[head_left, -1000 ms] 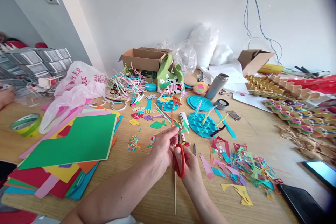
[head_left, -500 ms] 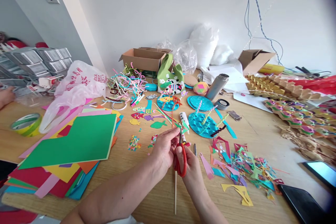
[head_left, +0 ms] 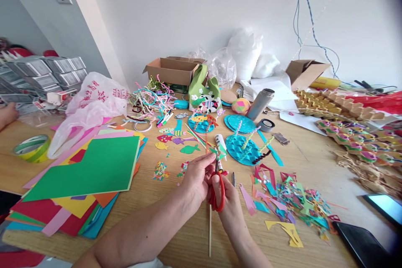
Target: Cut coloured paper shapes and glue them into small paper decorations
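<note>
1. Head view, counts: two hands, left hand point(head_left: 195, 176) and right hand point(head_left: 228, 202); one pair of red-handled scissors point(head_left: 217, 188); one wooden stick point(head_left: 210, 232); one glue tube point(head_left: 220, 141).
2. Scissors are held above mid tabletop point(head_left: 314, 163). Long axis runs near-to-far, tips pointing away toward the glue tube.
3. Right hand is closed through the red loops. Left hand's fingertips are pinched together at the blades.
4. What the left hand pinches is too small to make out, blade gap too. The stick's far end is hidden behind the hands. Another person's hand point(head_left: 6, 115) is cut off at the left edge.
</note>
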A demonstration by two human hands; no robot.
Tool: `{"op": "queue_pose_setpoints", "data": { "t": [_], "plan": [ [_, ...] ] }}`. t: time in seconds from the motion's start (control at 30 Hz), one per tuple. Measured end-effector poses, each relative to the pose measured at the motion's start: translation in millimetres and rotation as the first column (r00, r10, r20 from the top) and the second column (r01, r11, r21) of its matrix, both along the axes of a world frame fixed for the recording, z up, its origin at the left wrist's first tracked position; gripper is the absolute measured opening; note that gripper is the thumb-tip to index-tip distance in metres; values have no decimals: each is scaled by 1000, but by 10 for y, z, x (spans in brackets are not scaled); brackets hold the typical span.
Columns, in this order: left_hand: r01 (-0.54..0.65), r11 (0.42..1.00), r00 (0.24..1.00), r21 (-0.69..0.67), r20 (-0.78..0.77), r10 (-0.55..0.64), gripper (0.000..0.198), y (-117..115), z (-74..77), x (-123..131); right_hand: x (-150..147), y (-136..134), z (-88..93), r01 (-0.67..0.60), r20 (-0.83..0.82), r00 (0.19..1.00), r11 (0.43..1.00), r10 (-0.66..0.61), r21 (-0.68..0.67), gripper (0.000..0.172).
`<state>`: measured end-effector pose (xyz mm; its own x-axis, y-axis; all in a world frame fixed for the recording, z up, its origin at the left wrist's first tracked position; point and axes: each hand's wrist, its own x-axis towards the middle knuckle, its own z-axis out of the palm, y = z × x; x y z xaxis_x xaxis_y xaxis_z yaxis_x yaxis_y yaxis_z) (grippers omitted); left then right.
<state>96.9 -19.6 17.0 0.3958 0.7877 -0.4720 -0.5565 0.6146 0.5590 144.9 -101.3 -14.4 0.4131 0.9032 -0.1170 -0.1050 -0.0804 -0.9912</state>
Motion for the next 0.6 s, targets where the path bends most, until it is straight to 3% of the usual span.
{"op": "queue_pose_setpoints", "data": {
  "t": [0.6],
  "plan": [
    [-13, 1000, 1000, -5, -15, 13, 30, 10, 7, -1, 2, 34, -29, 10, -5, 1000, 1000, -10, -18, 50]
  ]
}}
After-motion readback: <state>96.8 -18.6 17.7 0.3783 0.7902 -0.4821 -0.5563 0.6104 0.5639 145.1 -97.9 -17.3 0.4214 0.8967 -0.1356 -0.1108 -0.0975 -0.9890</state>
